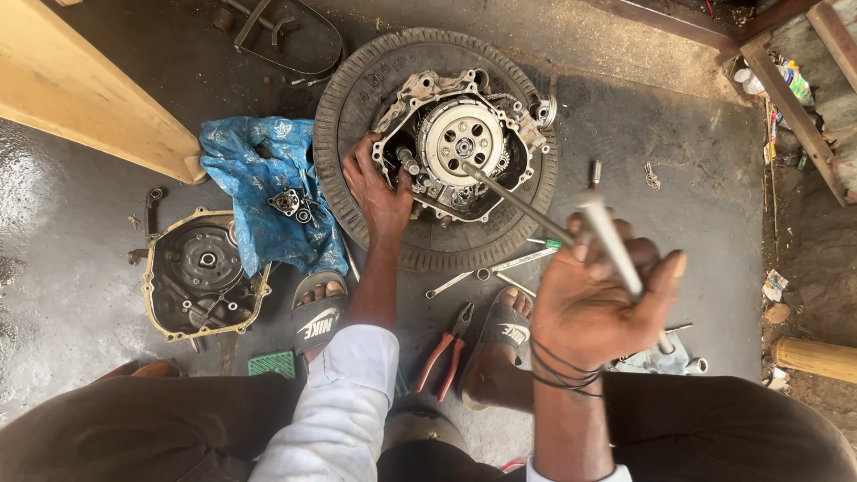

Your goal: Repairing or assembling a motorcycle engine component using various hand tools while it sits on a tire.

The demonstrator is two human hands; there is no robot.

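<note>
Nearby—pliers (449, 350), spanners (482, 274), engine cover (198, 272) w/ blue bag (254, 178).

Daylight, flat and soft, no hard shadows anywhere. Wet floor (54, 259) on the left throws a pale glare, almost white near the edge. Engine (460, 143) on the tyre (357, 98) sits sharp, its metal catching small highlights. Right hand (598, 299) is close to the lens and slightly soft, the T-wrench (616, 250) handle blurred. Wide-angle bend shows at the edges: the plank (80, 85) bows, and the knees smear dark along the bottom.
</note>
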